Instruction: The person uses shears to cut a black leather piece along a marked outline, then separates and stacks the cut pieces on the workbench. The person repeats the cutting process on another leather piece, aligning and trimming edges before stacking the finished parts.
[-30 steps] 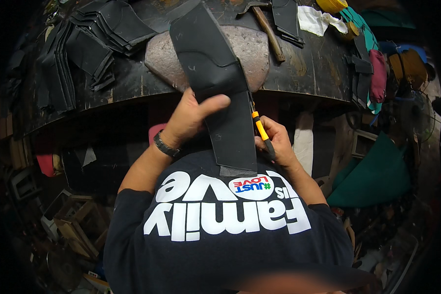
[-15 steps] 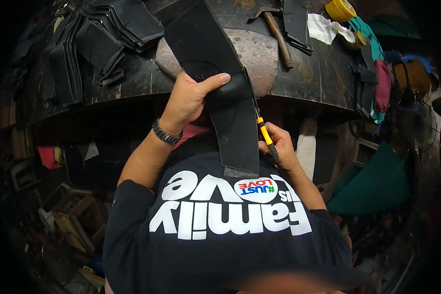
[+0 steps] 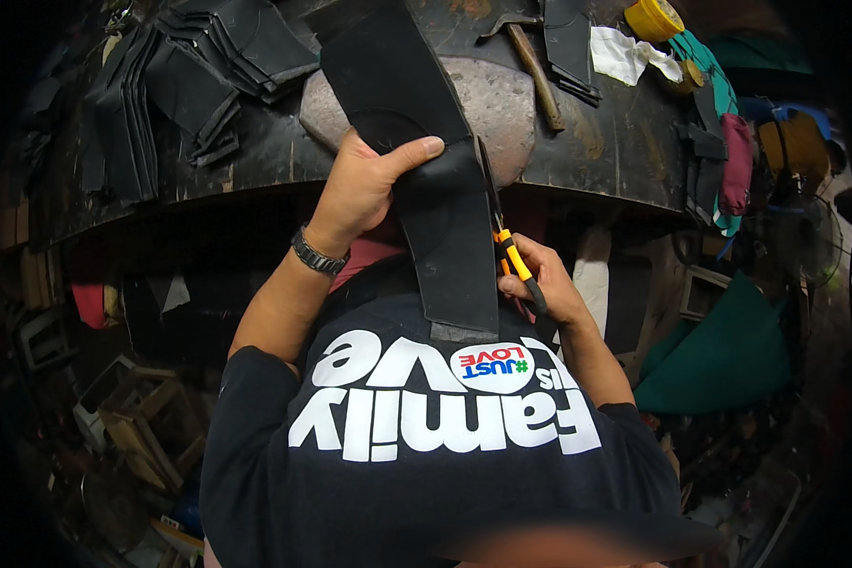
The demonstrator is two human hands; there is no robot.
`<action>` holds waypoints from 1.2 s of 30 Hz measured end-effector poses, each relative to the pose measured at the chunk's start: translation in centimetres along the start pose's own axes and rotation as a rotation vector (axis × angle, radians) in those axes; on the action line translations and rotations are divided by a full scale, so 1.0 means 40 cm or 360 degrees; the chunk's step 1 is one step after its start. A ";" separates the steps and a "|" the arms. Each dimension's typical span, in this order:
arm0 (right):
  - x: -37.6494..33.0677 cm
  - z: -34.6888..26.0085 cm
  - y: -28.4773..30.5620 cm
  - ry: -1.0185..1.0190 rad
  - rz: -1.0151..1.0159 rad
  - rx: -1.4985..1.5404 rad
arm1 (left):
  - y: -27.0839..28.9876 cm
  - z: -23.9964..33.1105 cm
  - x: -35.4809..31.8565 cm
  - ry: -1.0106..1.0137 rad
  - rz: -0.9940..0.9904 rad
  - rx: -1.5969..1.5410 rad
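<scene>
A long black strip of leather-like sheet [image 3: 447, 237] runs from over the table edge down to my chest. My left hand [image 3: 362, 187] grips its left side about midway, thumb lying across the top face and the other fingers hidden beneath. In my right hand [image 3: 540, 281] is a pair of scissors [image 3: 509, 248] with yellow-and-black handles. Their blades point away from me along the right edge of the sheet, near a bend level with my left thumb. Part of the lower blade is hidden by the sheet.
Behind the sheet a rounded stone slab [image 3: 502, 104] lies on the dark table [image 3: 615, 156]. A hammer [image 3: 537, 80] rests right of it, near a white cloth [image 3: 625, 57] and a yellow tub [image 3: 655, 19]. Stacked black pieces [image 3: 128, 123] cover the table's left side.
The scissors have opened: the blade tips reach a little farther up the right edge, and both handles now show. My left hand and the sheet have barely shifted.
</scene>
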State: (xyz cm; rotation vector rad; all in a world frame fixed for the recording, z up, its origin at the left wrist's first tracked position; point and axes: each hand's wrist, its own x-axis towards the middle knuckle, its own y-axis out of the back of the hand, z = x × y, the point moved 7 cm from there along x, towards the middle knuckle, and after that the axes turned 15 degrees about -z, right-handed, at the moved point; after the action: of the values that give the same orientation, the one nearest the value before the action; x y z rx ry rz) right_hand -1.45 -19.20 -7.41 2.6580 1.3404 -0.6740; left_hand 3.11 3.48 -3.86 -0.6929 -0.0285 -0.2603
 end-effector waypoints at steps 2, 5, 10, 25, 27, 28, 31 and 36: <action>0.011 -0.020 0.003 0.0039 0.0026 -0.0099 | -0.010 -0.005 0.005 0.0003 -0.0012 0.0075; 0.026 -0.048 0.011 0.0055 0.0070 -0.0185 | -0.018 0.001 0.013 -0.0004 -0.0028 0.0116; 0.048 -0.077 0.006 0.0002 -0.0022 -0.0146 | -0.022 0.047 0.027 -0.0051 -0.0098 0.0159; 0.067 -0.164 -0.005 0.0357 0.0147 -0.0216 | -0.053 0.094 0.063 -0.0047 -0.0176 0.0257; 0.063 -0.162 -0.006 0.0330 0.0147 -0.0161 | -0.055 0.098 0.063 -0.0079 -0.0178 0.0279; 0.061 -0.160 -0.006 0.0318 0.0162 -0.0132 | -0.058 0.100 0.062 -0.0094 -0.0192 0.0281; 0.059 -0.150 -0.015 0.0295 0.0154 0.0018 | -0.057 0.100 0.059 -0.0046 -0.0173 0.0296; 0.059 -0.153 -0.017 0.0355 0.0199 -0.0074 | -0.064 0.106 0.058 -0.0119 -0.0185 0.0242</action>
State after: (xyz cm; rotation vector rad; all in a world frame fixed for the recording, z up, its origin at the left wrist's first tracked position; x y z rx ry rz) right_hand 1.33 -15.36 -2.83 2.8171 1.2056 -0.3365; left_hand 4.97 3.74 1.28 -0.5502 -0.1585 -0.3402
